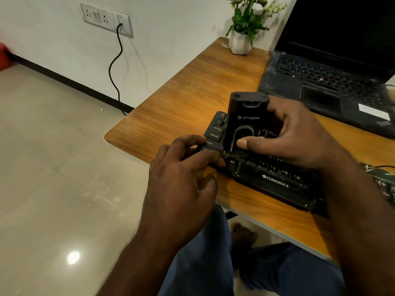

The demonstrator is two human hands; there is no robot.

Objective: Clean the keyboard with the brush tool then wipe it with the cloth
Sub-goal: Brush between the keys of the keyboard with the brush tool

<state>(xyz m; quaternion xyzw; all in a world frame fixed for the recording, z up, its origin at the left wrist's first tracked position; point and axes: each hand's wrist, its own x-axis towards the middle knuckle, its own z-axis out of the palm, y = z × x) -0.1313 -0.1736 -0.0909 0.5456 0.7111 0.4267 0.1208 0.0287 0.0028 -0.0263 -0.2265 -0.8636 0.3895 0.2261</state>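
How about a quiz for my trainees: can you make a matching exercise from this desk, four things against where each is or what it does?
Things:
1. brush tool
2. laptop
3. flower pot
4. left hand

Places or states:
A. stands at the far corner of the table
B. grips the left end of the keyboard
C. stands on the keys, held by the right hand
D. lies open beyond the keyboard

Pairs: 1-C, 2-D, 3-A, 4-B.
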